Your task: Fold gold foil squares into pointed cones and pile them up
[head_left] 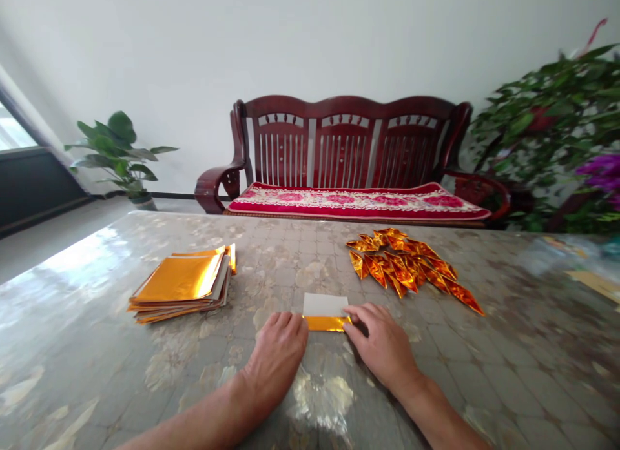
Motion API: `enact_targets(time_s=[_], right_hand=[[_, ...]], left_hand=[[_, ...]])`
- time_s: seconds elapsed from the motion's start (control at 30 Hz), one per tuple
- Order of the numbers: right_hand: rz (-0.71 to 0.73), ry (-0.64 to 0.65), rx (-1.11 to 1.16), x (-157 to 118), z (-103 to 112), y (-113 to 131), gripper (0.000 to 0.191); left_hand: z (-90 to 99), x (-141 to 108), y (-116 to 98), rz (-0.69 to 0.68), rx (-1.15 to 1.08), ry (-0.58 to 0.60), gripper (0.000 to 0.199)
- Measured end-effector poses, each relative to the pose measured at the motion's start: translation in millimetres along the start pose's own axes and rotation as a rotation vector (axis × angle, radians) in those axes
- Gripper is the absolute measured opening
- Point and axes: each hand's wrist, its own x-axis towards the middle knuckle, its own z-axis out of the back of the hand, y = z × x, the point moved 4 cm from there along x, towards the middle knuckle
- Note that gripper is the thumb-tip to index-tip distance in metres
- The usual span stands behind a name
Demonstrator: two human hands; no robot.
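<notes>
A sheet of gold foil paper (326, 304) lies on the table in front of me, pale side up, with its near edge folded over into a gold band. My left hand (281, 340) has its fingers curled at the band's left end, and the fingertips are partly hidden. At the right end, my right hand (380, 340) pinches the band between thumb and fingers. To the left sits a stack of gold foil sheets (177, 279). Folded gold foil pieces (402, 259) lie in a curved, overlapping pile to the right.
A patterned cover lies over the table (203, 379). Clear plastic bags (557, 253) rest at its right edge. Beyond the table stands a dark red wooden bench (343, 146) with a red floral cushion (358, 201). Potted plants (121, 153) flank the bench.
</notes>
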Motion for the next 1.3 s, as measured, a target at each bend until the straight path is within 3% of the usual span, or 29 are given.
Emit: enact_targets(time_s=[0.13, 0.33, 0.53, 0.93, 1.07, 1.17, 1.23, 1.3], right_hand=[[0.039, 0.002, -0.038, -2, -1, 3, 0.012], [0.103, -0.055, -0.026, -3, -2, 4, 0.007], [0.200, -0.077, -0.036, -5, -1, 10, 0.013], [0.250, 0.002, 0.013, -8, 1, 19, 0.011], [0.291, 0.090, 0.118, -12, 4, 22, 0.030], [0.191, 0.045, 0.195, -8, 6, 11, 0.037], [0.082, -0.050, 0.109, -5, 7, 0, 0.023], [0.022, -0.051, 0.009, -2, 5, -6, 0.015]], left_hand=[[-1.1, 3, 4, -0.011, -0.063, -0.054, 0.017], [-3.8, 14, 9, -0.006, -0.149, -0.160, 0.035], [-3.4, 16, 6, -0.057, -0.200, -0.227, 0.018], [-10.5, 15, -1, -0.150, -0.161, -0.205, 0.007], [-7.5, 9, -5, -0.202, -0.174, -0.206, 0.009], [-4.5, 5, -4, -0.255, -0.215, -0.227, 0.009], [-4.3, 4, -2, -0.280, -0.252, -0.239, 0.011], [-5.2, 4, 0, -0.299, -0.286, -0.249, 0.014]])
